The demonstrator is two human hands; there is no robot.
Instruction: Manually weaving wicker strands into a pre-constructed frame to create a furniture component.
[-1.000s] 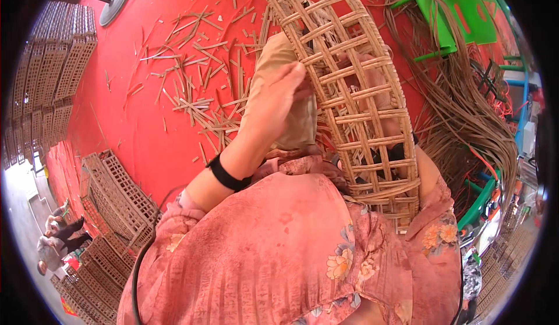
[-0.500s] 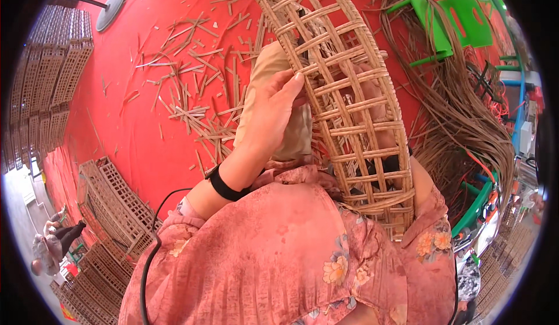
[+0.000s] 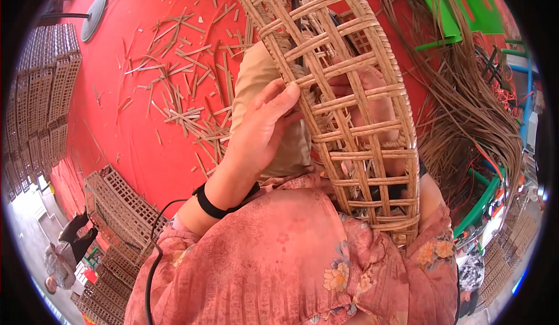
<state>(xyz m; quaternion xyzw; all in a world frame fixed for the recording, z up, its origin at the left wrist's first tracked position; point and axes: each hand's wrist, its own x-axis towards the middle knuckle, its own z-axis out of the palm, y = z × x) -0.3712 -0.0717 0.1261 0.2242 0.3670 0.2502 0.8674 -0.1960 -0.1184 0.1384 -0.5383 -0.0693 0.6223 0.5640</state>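
Note:
A long, curved basket of tan woven strands [image 3: 387, 197], with an open square lattice and a braided rim, leans across my lap and up past the top of the view. My left hand [image 3: 262, 124] pinches its left edge, thumb on top and fingers bent under. Behind the lattice is my right hand [image 3: 384, 114], seen only through the gaps. Its fingers look curled, and what they hold is hidden by the strands. Below my left hand lies a beige cloth [image 3: 250, 77] over my leg.
Cut strand pieces [image 3: 186, 112] litter the red floor covering [image 3: 134, 162]. Long loose brown strands [image 3: 466, 109] lie in a heap at right, beside a green plastic chair [image 3: 474, 2]. Stacked woven pieces [image 3: 43, 86] stand at left; a person [image 3: 61, 261] is beyond.
The view has shifted a little, so the surroundings sit differently. The basket has tilted slightly, its upper end moving left. My left hand keeps its hold on the edge.

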